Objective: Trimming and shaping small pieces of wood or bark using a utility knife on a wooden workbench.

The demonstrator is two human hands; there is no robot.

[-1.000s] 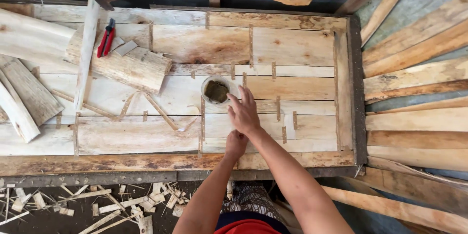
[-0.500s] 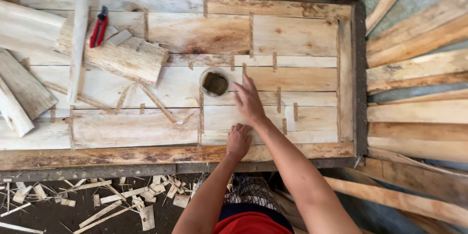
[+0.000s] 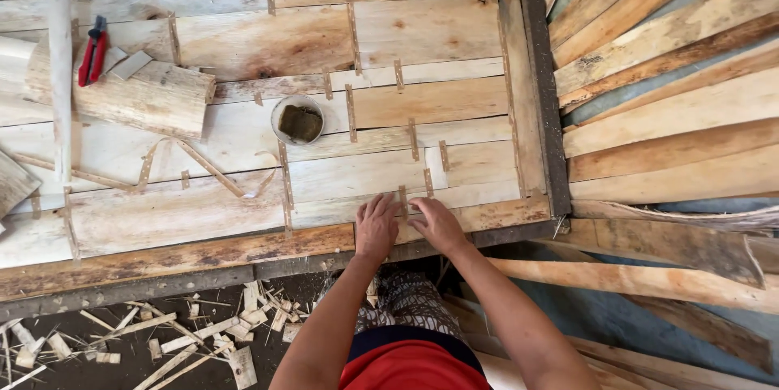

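Taking the small round glue pot [image 3: 298,120] as the landmark and reading from the left: far left of it and a little above lie red-handled pliers [image 3: 93,51] beside a rough wooden block [image 3: 122,94]; below and left of the pot a loose tape strip [image 3: 191,161] curls on the boards, not pressed down. The veneer sheets [image 3: 243,41] around the pot are mostly joined already, short brown tape pieces crossing many seams above, beside and right of it. Below and right of the pot, at the near edge of the table frame [image 3: 162,280], the left hand [image 3: 376,226] lies flat, fingers spread and holding nothing, pressing on the wood; just right of it the right hand [image 3: 438,224] is likewise open and flat, touching a tape strip [image 3: 402,199] on a seam. As a judgement, most seams look taped; the near-edge seam and the loose strip seem left. Far right of the pot, spare planks [image 3: 673,73] are stacked.
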